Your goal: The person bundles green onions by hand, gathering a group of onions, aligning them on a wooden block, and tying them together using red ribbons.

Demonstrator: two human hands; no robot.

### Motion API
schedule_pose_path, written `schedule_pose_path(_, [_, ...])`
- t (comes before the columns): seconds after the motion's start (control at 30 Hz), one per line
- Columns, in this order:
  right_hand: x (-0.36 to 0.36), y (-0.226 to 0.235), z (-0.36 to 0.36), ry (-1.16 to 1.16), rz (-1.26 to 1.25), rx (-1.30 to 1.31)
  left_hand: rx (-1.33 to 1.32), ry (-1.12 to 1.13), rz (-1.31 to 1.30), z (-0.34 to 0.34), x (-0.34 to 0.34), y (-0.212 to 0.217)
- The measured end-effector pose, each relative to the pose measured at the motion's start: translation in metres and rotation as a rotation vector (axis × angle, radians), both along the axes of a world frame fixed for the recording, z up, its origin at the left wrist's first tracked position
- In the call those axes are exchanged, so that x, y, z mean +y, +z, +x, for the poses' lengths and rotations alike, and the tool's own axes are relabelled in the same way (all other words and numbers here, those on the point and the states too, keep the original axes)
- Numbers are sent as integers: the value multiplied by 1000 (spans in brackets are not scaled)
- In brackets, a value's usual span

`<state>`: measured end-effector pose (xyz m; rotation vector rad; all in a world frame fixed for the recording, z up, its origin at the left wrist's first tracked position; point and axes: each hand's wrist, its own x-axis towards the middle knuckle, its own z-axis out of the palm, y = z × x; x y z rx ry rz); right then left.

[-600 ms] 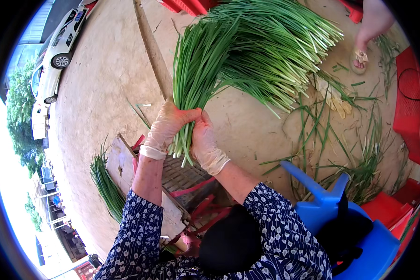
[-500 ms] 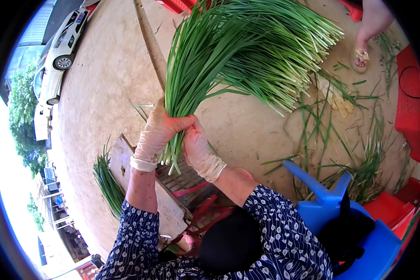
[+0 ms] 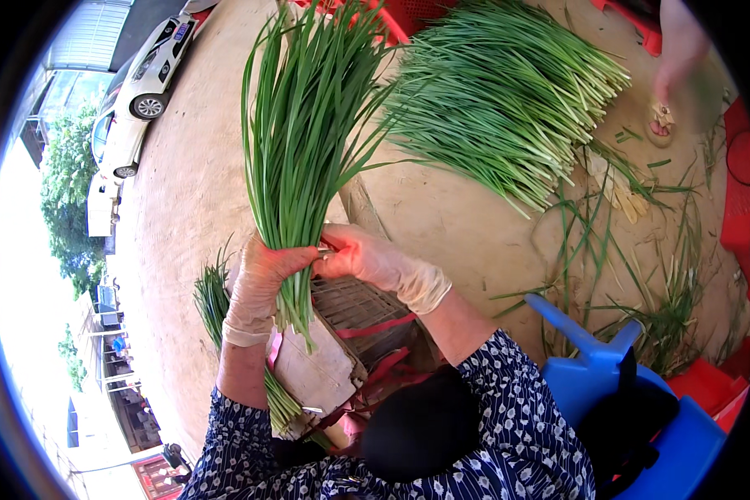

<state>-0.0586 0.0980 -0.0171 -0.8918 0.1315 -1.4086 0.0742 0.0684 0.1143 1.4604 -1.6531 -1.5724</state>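
My gloved left hand (image 3: 258, 292) is wrapped round a bunch of garlic chives (image 3: 308, 142). The green leaves fan upward, and the pale cut ends hang below the fist. Beside the bunch, at my left thumb, my gloved right hand (image 3: 367, 260) is closed in a pinch. Whatever lies between its fingertips is too small to make out. Below my hands are a worn pale board (image 3: 308, 362) and a slatted wooden surface (image 3: 358, 307) with pink strips (image 3: 379, 329). A second bunch of chives (image 3: 212, 300) lies left of the board, partly hidden by my left arm.
A large chive pile (image 3: 508, 100) lies ahead on the ground. Loose leaves (image 3: 671, 308) and a pale glove (image 3: 617, 187) lie to the right, near another person's foot (image 3: 660, 125). A blue plastic chair (image 3: 592, 371) and red crates (image 3: 740, 183) stand at right; a white car (image 3: 137, 108) is far left.
My right hand has shifted from gripping the bunch to a pinch at its right side. The bunch now stands more upright and left of the pile. The whole view has shifted slightly.
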Motion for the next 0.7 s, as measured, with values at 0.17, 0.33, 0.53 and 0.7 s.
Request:
schedule_pose_path(0.17, [-9, -11, 13, 277, 454, -650, -58, -39, -8, 15, 30, -32])
schedule_pose_path(0.33, [-5, 4, 21, 177, 570, -578, -24, -53, -153, 7, 58, -26])
schedule_pose_path(0.53, [13, 91, 34, 44, 317, -264, 36, -59, -191, 45, 84, 22])
schedule_pose_path(0.7, [13, 157, 68, -31, 9, -14, 223, -8, -200, 81, 106, 92])
